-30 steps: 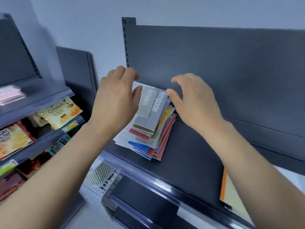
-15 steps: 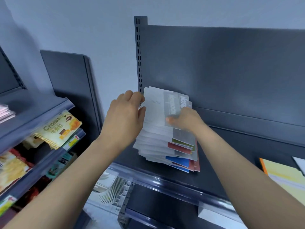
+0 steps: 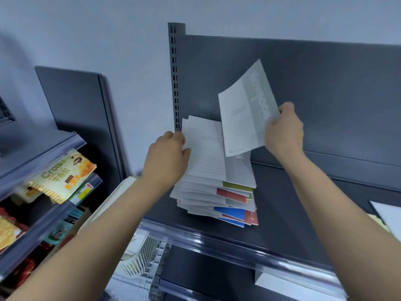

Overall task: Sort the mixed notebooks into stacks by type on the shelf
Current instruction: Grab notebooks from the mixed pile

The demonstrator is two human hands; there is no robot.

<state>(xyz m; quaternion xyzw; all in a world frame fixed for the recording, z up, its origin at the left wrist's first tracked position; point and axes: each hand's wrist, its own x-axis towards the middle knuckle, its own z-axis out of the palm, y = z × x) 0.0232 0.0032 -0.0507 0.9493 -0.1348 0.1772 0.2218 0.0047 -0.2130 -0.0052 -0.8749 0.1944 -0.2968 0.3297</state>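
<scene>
A mixed stack of thin notebooks (image 3: 213, 192) lies on the dark shelf (image 3: 288, 216) by the slotted upright, with grey, green, red and blue spines showing. My left hand (image 3: 167, 157) presses on the stack's left edge. My right hand (image 3: 283, 129) pinches the right edge of a grey notebook (image 3: 245, 114) and holds it tilted in the air above the stack, clear of it. Another grey notebook tops the stack.
At the shelf's right edge lie a white sheet (image 3: 388, 213) and a yellow notebook (image 3: 377, 222). Snack packets (image 3: 63, 177) fill the racks at left. A white wire basket (image 3: 141, 257) sits below the shelf. The dark back panel (image 3: 325, 94) rises behind the stack.
My right hand has lifted the top grey notebook off the stack, up and to the right. My left hand stays at the stack's left edge. The view has shifted left and down slightly.
</scene>
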